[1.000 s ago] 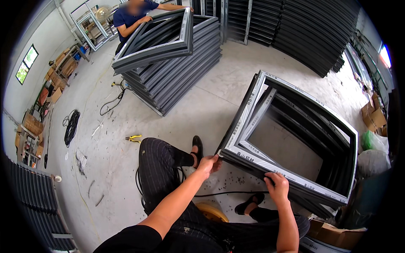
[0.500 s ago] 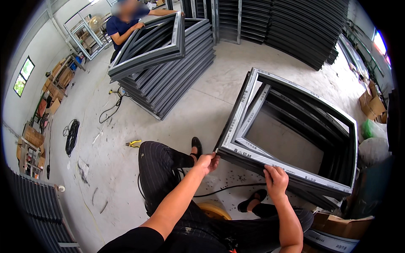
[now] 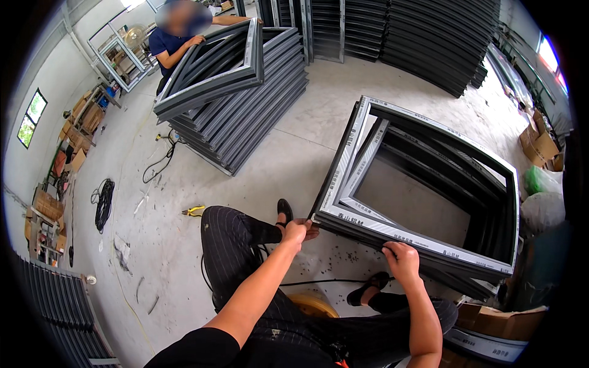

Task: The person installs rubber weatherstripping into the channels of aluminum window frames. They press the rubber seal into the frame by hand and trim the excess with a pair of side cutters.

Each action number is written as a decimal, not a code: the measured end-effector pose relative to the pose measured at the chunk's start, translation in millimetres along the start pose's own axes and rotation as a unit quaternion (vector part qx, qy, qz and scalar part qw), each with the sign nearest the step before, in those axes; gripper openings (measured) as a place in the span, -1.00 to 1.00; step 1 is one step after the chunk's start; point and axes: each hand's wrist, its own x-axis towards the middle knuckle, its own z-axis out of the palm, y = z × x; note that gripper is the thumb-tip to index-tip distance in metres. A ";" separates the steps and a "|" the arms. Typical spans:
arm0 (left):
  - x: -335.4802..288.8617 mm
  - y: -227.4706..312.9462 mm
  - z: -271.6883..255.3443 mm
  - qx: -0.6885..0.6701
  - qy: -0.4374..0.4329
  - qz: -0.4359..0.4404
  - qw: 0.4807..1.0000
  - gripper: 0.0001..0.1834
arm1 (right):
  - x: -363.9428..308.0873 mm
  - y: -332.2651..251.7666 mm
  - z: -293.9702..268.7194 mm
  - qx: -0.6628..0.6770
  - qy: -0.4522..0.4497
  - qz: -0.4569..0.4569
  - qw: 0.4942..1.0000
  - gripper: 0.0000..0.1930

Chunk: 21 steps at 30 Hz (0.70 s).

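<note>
A dark grey window frame (image 3: 423, 235) with white protective film along its top faces lies uppermost on a pile of similar frames, right of my knees. At its near left corner, my left hand (image 3: 299, 233) grips the edge, part of the fingers hidden by the hand. Farther along the same near edge, my right hand (image 3: 402, 259) has its fingers curled over the side of the frame. Inside the opening, a second film-covered frame (image 3: 363, 175) lies askew to the top one. Both my forearms reach in from the lower edge.
A person (image 3: 170, 46) handles a tilted frame (image 3: 211, 89) on a tall stack (image 3: 245, 132) at far left. Pliers (image 3: 194, 211) with yellow handles and a coiled black cable (image 3: 104, 205) lie on the floor. A yellow round object (image 3: 313, 305) sits beneath me; cardboard (image 3: 506, 322) stands at right.
The view has shifted slightly. My left hand's fingers have loosened a little at the frame's corner; my right hand stays on the near edge.
</note>
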 end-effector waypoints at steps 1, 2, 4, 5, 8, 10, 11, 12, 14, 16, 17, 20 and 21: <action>-0.6 1.8 0.6 0.001 -0.001 -0.006 1.000 -0.78 | -1.7 2.3 0.6 -0.007 -0.006 0.005 1.000 -0.88; -0.5 -0.2 0.9 -0.036 -0.016 -0.024 0.999 -0.78 | -3.2 3.3 -0.1 -0.020 -0.018 0.015 1.000 -0.88; -3.0 -5.2 -3.3 -0.107 -0.041 -0.056 0.992 -0.77 | -2.9 3.6 2.8 -0.039 -0.038 0.030 0.998 -0.87; -5.5 -10.5 -2.2 -0.147 -0.087 -0.082 0.982 -0.77 | -3.1 6.3 4.2 -0.043 -0.042 0.029 0.998 -0.87; -9.9 -20.3 8.3 -0.171 -0.074 -0.054 0.981 -0.80 | -5.1 13.3 11.9 -0.045 -0.057 0.030 0.997 -0.87; -6.6 -20.2 11.5 -0.143 -0.052 -0.058 0.987 -0.79 | -5.2 14.6 9.5 -0.041 -0.061 0.034 0.997 -0.87; -6.3 -21.4 13.4 -0.129 -0.040 -0.059 0.989 -0.79 | -6.7 14.3 7.7 -0.042 -0.064 0.041 0.996 -0.87; -9.8 -18.8 14.8 -0.118 -0.031 -0.060 0.991 -0.80 | -6.2 12.9 8.5 -0.040 -0.062 0.046 0.996 -0.87; -14.3 -18.8 20.0 -0.135 -0.062 -0.074 0.986 -0.81 | -5.0 13.9 8.7 -0.046 -0.066 0.052 0.995 -0.87; -29.0 -17.8 31.9 -0.159 -0.077 -0.106 0.978 -0.82 | -6.1 16.6 10.1 -0.062 -0.085 0.053 0.993 -0.86; -22.8 -23.8 32.1 -0.155 -0.073 -0.093 0.981 -0.82 | -6.2 17.5 12.9 -0.062 -0.089 0.053 0.993 -0.86; -8.4 -39.6 33.7 -0.143 -0.055 -0.065 0.986 -0.82 | -6.8 18.2 11.2 -0.065 -0.094 0.053 0.992 -0.86; -11.0 -37.4 36.2 -0.135 -0.048 -0.067 0.987 -0.81 | -5.4 15.0 12.2 -0.058 -0.085 0.053 0.993 -0.86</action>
